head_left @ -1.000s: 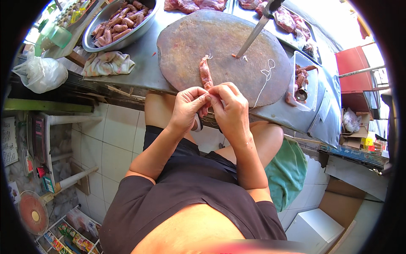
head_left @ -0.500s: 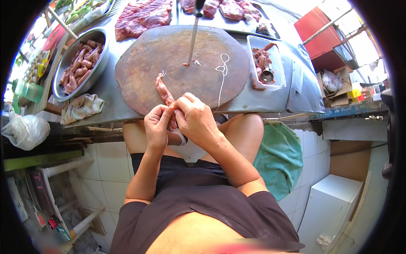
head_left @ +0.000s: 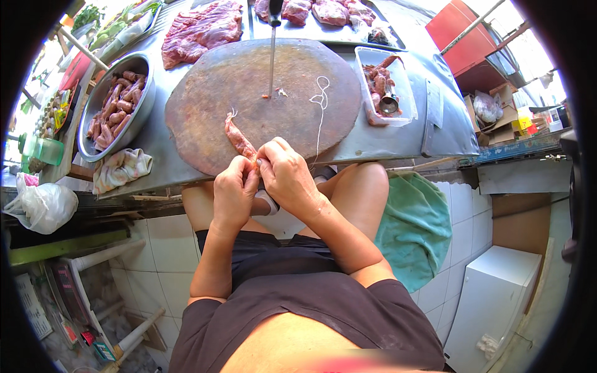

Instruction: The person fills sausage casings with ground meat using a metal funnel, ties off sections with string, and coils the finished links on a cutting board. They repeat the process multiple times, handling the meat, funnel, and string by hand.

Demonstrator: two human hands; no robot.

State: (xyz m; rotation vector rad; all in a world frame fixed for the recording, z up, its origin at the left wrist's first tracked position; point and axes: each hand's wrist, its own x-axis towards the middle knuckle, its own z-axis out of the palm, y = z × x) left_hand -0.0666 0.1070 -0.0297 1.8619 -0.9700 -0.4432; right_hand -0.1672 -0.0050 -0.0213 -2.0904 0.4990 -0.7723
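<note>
My left hand (head_left: 232, 191) and my right hand (head_left: 286, 177) meet at the front edge of the round chopping board (head_left: 199, 87), fingertips closed around the near end of a raw sausage in casing (head_left: 238, 138). Its far end, tied with short white threads, lies on the board. A long pointed blade or steel with a dark handle (head_left: 272, 62) stands upright in the board behind it. A loop of white string (head_left: 318, 107) trails to the board's front edge on the right. The part of the sausage between my fingers is mostly hidden.
A steel bowl of sausages (head_left: 115, 112) and a rag (head_left: 121, 166) sit left on the metal table (head_left: 435, 130). A plastic tub of meat (head_left: 382, 90) stands right, slabs of meat (head_left: 202, 34) and a tray (head_left: 314, 36) behind. A white bag (head_left: 40, 205) hangs at far left.
The camera view has shifted, so the board sits further left in the picture. Both hands stay on the sausage; my left fingers have curled over, hiding more of its near end.
</note>
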